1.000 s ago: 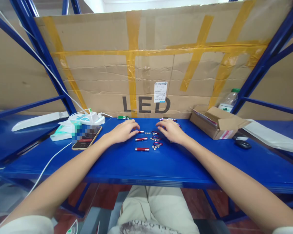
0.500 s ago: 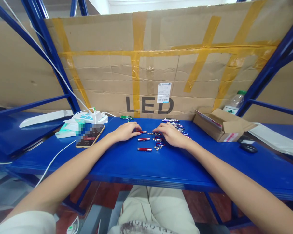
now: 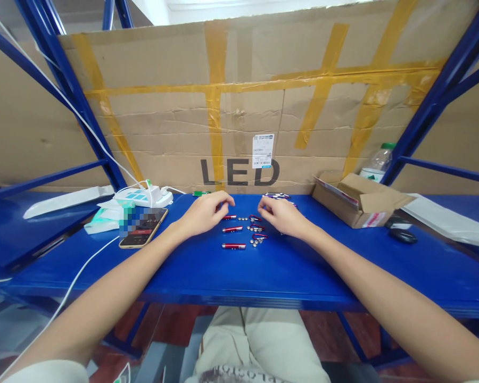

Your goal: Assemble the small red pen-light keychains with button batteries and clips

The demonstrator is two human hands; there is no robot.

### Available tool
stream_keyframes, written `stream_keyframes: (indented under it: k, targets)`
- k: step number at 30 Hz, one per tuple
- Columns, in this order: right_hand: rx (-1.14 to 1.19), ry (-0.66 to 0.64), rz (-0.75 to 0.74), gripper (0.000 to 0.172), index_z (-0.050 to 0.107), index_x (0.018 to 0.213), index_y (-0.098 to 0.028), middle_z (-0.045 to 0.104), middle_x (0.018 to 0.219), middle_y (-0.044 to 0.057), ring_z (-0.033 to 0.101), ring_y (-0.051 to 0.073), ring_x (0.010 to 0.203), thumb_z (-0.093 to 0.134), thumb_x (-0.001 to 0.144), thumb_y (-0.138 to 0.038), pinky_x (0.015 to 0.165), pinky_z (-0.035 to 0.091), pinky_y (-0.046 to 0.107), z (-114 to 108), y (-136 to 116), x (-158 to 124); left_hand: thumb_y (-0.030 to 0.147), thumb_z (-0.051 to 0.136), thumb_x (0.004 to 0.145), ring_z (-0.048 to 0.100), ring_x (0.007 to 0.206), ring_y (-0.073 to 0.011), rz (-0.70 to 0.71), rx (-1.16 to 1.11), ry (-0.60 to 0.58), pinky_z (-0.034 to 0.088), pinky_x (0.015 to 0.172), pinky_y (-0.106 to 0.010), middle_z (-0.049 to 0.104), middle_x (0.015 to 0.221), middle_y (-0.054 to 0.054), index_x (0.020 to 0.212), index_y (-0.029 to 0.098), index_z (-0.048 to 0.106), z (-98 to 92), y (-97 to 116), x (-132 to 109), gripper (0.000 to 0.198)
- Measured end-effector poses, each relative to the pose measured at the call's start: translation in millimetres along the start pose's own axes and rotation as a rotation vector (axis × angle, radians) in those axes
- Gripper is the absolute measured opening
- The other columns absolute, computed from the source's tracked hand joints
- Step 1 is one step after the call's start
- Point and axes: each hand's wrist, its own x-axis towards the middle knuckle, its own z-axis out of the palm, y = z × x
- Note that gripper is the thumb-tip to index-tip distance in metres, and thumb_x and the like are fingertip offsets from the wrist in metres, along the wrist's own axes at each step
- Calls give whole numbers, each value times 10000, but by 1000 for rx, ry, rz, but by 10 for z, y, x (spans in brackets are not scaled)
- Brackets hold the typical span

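Note:
Three small red flashlights (image 3: 232,229) lie in a column on the blue shelf top (image 3: 263,276), between my hands. Silver button batteries (image 3: 257,242) and red carabiner clips (image 3: 258,235) lie just right of them. My left hand (image 3: 204,214) hovers left of the top flashlight, its fingers curled together with the tips near the back. My right hand (image 3: 284,216) is beside the clips, fingers bent into a pinch pointing left. What either hand holds, if anything, is too small to see.
A heap of more small flashlights (image 3: 277,196) and a green one (image 3: 200,193) lie by the taped cardboard wall (image 3: 239,117). A phone (image 3: 142,227), a power strip (image 3: 143,194) and its cable are on the left. An open carton (image 3: 357,199), a bottle (image 3: 377,162) and a mouse (image 3: 401,235) are on the right.
Both hands have lifted off the parts and drawn slightly apart, fingers curling in. The three red flashlights lie where they were. The camera view shifted a little.

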Motion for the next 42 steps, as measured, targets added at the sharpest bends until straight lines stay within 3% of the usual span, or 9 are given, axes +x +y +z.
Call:
stream_keyframes:
  k: [5, 9, 15, 18, 21, 25, 33, 37, 42]
  targets:
    - [-28, -39, -44, 242, 616, 832, -216, 724, 780, 24, 587, 180, 686, 624, 1059, -300, 655, 303, 289, 9, -38, -14, 302, 628, 1004, 641, 723, -156, -64, -270, -236, 478, 686, -278, 728, 829, -3, 1078, 195, 729, -17, 195, -43, 165]
    - [-47, -91, -88, 208, 643, 867, -217, 741, 817, 38, 609, 195, 736, 626, 1061, -290, 667, 309, 289, 4, -65, -38, 477, 783, 947, 647, 744, -157, 14, -206, -437, 475, 691, -284, 723, 857, -11, 971, 204, 781, -35, 285, -64, 274]
    - [-16, -130, -106, 143, 698, 966, -215, 779, 889, 54, 659, 206, 765, 621, 1065, -284, 678, 355, 291, 0, -100, -64, 476, 831, 916, 687, 854, -195, 78, -184, -508, 529, 969, -365, 738, 965, -33, 1022, 217, 799, 9, 287, -66, 282]
    - [-10, -123, -116, 131, 716, 1011, -217, 791, 914, 59, 678, 215, 786, 619, 1069, -283, 695, 373, 295, 15, -98, -66, 411, 822, 939, 691, 829, -187, 104, -175, -548, 433, 1185, -432, 729, 887, -6, 991, 223, 803, 21, 306, -61, 196]
    - [-12, -124, -115, 132, 726, 1034, -220, 797, 924, 62, 691, 222, 809, 618, 1073, -285, 704, 376, 296, 24, -96, -66, 395, 802, 963, 702, 849, -193, 108, -145, -581, 428, 1182, -419, 736, 886, -6, 987, 229, 804, 20, 326, -55, 167]
    - [-22, -131, -112, 157, 727, 1017, -215, 798, 925, 64, 686, 221, 799, 605, 1079, -292, 693, 366, 298, 23, -100, -66, 396, 765, 989, 710, 885, -210, 107, -134, -596, 510, 928, -344, 766, 941, -36, 1002, 227, 802, 26, 324, -56, 174]
    - [4, -120, -130, 150, 721, 990, -212, 783, 886, 62, 670, 217, 784, 604, 1058, -277, 693, 362, 299, 28, -91, -62, 328, 712, 977, 668, 760, -165, 4, -217, -492, 501, 746, -297, 768, 932, -27, 987, 199, 749, -1, 339, -62, 135]
    - [186, -229, -149, 109, 710, 952, -205, 732, 761, 8, 612, 176, 678, 629, 1005, -255, 671, 368, 284, -35, -127, -83, 373, 725, 963, 628, 705, -154, -60, -248, -420, 478, 678, -277, 741, 834, -8, 1036, 197, 740, -45, 298, -50, 191]
    - [350, -372, -175, 176, 718, 884, -202, 586, 656, -58, 486, 138, 609, 748, 919, -372, 626, 345, 274, -128, -211, -128, 392, 712, 972, 659, 714, -156, -121, -353, -300, 493, 678, -272, 771, 851, -16, 1078, 189, 692, -43, 190, -27, 229]
